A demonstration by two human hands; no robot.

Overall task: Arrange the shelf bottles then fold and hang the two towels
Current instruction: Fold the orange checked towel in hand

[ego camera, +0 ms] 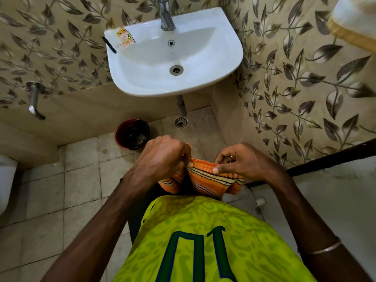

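Closest to the camera, the orange striped towel [205, 180] was held bunched in front of the person's waist, above the tiled floor. The left hand [164, 157] gripped its upper edge with fingers curled over the cloth and the thumb pressing the hem; the right hand [242, 161] pinched the same edge a little further along between thumb and forefinger. The cloth looked thin, light and limp, so it would likely sag wherever it was unsupported; taking the two corners of one edge would let it hang flat for folding. How many layers were already doubled could not be told. Beyond stood a red bin [132, 134], then the white sink [227, 58].
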